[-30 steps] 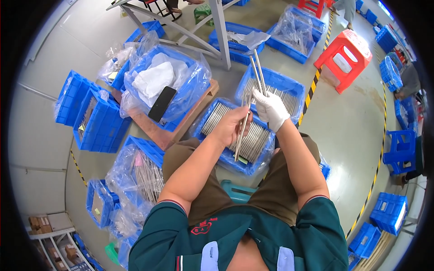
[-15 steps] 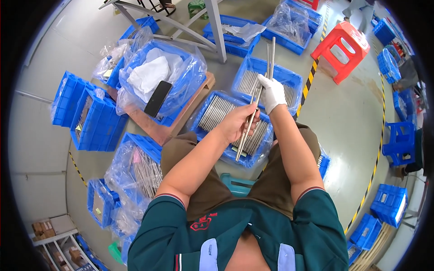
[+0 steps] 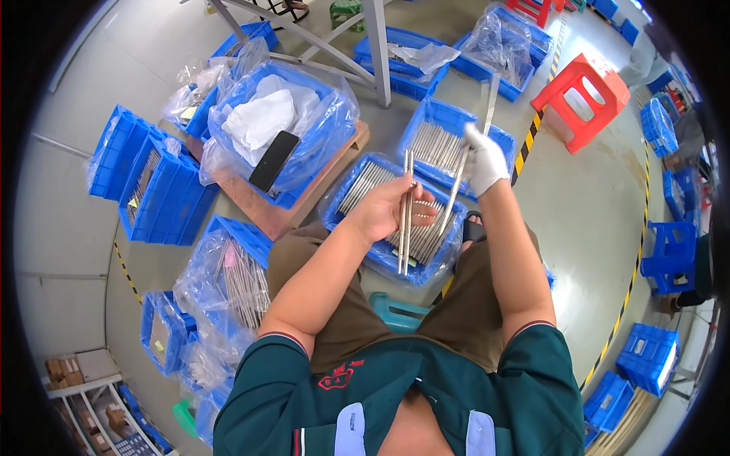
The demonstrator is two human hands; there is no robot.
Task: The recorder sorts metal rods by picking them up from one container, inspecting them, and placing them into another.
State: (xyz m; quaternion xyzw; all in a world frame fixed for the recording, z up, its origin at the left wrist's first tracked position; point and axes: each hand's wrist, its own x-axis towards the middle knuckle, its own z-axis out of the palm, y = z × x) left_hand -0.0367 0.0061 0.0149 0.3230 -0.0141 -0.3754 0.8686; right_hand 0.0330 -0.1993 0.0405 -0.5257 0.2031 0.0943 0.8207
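My bare left hand [image 3: 379,210] grips a few slim metal rods [image 3: 406,247], thumb across them and some fingers loosely extended. They stand nearly upright in the view, above a near blue crate [image 3: 332,213] lined with clear plastic and filled with a row of similar rods. In a white glove, my right hand [image 3: 488,163] is closed around another metal rod [image 3: 454,194], which slants apart from those in my left; its upper end is blurred. Beyond lies a second blue crate [image 3: 499,138] holding more rods, partly behind the glove.
A plastic-lined blue crate [image 3: 332,114] on a wooden pallet [image 3: 262,213] carries white cloth and a black phone [image 3: 274,161]. More rods lie in a bagged crate [image 3: 245,283] at left. A red stool [image 3: 582,99] and a grey metal frame [image 3: 376,53] stand farther off.
My hands have moved apart. The rod in my right hand has separated to the right from the bundle, and the rods in my left hand now point more upright.
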